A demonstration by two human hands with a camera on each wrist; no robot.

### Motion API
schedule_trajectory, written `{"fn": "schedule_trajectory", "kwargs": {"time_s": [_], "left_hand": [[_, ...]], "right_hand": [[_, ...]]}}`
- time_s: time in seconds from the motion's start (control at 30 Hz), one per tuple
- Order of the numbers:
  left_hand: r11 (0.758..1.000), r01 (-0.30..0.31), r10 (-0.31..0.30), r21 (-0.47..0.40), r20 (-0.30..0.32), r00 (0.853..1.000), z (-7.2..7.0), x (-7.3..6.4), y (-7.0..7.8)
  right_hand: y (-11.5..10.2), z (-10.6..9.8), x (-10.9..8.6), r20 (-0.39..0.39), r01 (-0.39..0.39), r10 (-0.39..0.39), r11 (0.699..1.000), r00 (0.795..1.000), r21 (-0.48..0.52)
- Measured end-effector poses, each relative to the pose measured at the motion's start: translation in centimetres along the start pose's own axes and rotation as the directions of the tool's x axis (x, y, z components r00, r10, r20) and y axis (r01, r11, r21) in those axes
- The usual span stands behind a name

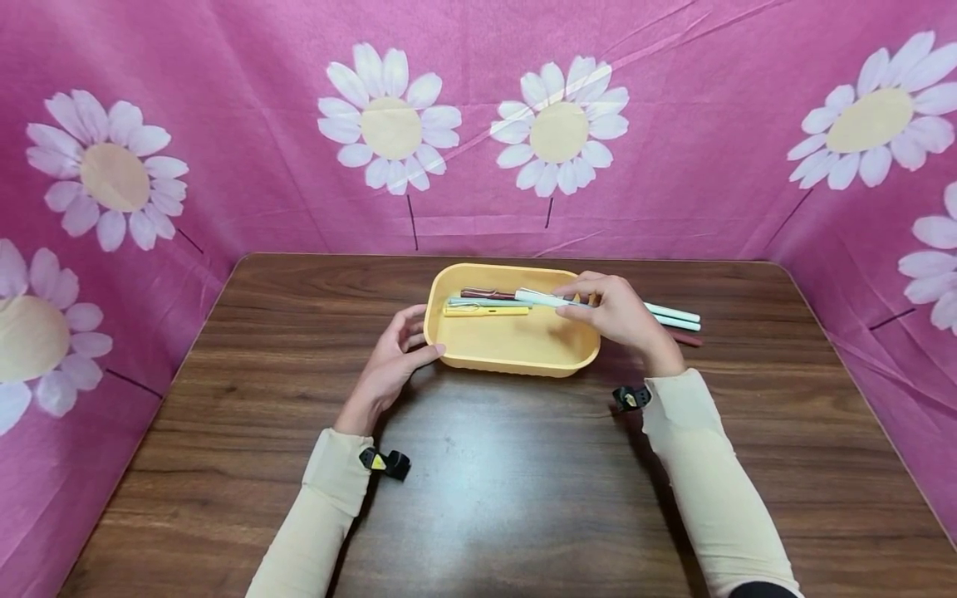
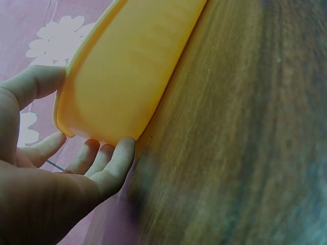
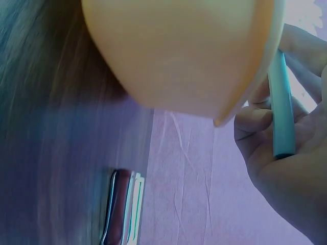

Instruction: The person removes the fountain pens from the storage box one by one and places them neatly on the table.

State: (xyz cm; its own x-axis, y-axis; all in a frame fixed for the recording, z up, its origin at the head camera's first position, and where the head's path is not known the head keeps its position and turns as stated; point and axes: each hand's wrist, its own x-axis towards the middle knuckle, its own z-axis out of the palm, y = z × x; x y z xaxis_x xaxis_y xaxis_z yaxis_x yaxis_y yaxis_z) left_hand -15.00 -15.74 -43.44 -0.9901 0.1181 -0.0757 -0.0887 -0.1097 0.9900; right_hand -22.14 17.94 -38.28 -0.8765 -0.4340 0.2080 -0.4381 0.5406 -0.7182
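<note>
A yellow plastic bin [image 1: 516, 359] stands on the table, and my left hand [image 1: 396, 353] grips its left end. In the left wrist view the fingers and thumb of that hand [image 2: 61, 189] touch the bin's end wall [image 2: 117, 76]. My right hand [image 1: 624, 316] pinches a pale blue pen [image 1: 540, 298] over the bin's right part. The right wrist view shows the pen's rear end [image 3: 282, 112] against the palm, outside the rim. Inside the bin lie a dark red pen [image 1: 486, 293], a yellow pen [image 1: 489, 311] and a pale blue-green pen [image 1: 458, 301].
Right of the bin, two pale mint pens [image 1: 676, 319] and a dark red pen [image 1: 686, 339] lie side by side on the brown wooden table [image 1: 478, 498]. A pink cloth with daisies [image 1: 478, 216] hangs behind the table and at both sides.
</note>
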Motion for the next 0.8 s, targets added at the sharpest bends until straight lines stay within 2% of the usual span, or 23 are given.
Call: {"fn": "schedule_trajectory", "kwargs": {"time_s": [0.8], "left_hand": [[1.000, 0.005, -0.005, -0.011, 0.004, 1.000, -0.1, 0.0, 0.0]], "right_hand": [[2.8, -2.2, -2.2, -0.058, -0.007, 0.003, 0.998, 0.998, -0.054]]}}
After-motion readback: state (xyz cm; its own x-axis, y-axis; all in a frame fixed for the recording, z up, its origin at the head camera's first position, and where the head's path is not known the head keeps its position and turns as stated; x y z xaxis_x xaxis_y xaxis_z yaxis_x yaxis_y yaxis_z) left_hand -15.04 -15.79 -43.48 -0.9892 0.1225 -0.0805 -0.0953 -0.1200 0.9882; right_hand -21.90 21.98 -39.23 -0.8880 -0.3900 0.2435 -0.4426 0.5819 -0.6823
